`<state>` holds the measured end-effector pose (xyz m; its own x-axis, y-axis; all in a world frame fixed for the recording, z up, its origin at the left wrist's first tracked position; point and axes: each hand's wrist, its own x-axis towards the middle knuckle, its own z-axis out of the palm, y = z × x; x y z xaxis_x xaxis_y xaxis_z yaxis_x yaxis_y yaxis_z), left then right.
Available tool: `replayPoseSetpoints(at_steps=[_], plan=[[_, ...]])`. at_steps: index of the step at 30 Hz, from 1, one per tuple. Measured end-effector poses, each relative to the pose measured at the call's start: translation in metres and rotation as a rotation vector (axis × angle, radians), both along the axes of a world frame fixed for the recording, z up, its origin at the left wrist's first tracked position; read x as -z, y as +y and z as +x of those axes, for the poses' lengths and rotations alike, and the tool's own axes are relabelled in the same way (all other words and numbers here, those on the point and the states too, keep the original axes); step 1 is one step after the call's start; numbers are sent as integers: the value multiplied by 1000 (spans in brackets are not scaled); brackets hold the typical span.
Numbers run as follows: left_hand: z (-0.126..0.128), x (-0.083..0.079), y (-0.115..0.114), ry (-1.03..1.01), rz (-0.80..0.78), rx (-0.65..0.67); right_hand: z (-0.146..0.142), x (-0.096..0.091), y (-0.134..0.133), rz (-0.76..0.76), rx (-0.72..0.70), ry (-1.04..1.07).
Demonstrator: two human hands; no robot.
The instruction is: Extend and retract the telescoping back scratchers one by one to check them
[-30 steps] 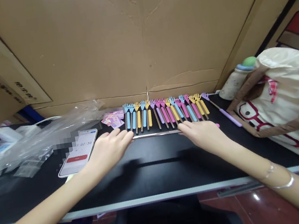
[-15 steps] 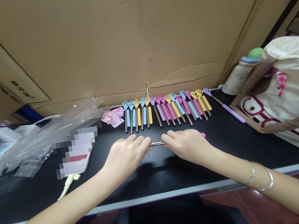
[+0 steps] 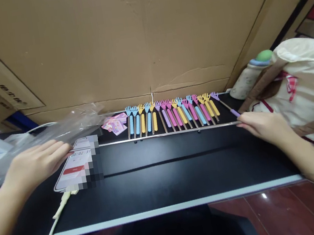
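A telescopic back scratcher [image 3: 162, 135] is drawn out into a long, thin metal rod, level above the black desk. Its left end is in my left hand [image 3: 40, 159], fingers wrapped round it, over the left side of the desk near the phone. My right hand [image 3: 265, 126] is closed on the other end, near the bag. Both ends of the rod are covered by my fingers. Behind the rod lies a row of several small back scratchers [image 3: 171, 117], with blue, yellow, pink and purple claws and handles. A purple back scratcher [image 3: 227, 106] lies slanted at the row's right end.
A phone [image 3: 76, 162] with a plugged-in cable [image 3: 59, 208] lies at left, beside clear plastic bags [image 3: 69, 125] and small printed cards [image 3: 114, 124]. At right stand a bottle [image 3: 245, 81] and a cream bag [image 3: 313, 85]. A cardboard wall [image 3: 144, 40] closes off the back.
My hands have moved far apart, left and right, from the desk's middle. The back scratcher's short rod between them has been pulled out long. The view has shifted slightly.
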<state>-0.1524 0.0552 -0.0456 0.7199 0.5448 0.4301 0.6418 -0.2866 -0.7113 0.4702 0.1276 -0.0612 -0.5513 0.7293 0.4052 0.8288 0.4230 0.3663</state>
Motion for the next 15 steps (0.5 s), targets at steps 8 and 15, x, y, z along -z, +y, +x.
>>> replayPoseSetpoints(at_steps=[8,15], plan=[[-15,0,-11,48,111,-29,12,-4,-1,87,20,-100],[-12,-4,-15,-34,13,-20,16,1,-2,70,-44,-69]])
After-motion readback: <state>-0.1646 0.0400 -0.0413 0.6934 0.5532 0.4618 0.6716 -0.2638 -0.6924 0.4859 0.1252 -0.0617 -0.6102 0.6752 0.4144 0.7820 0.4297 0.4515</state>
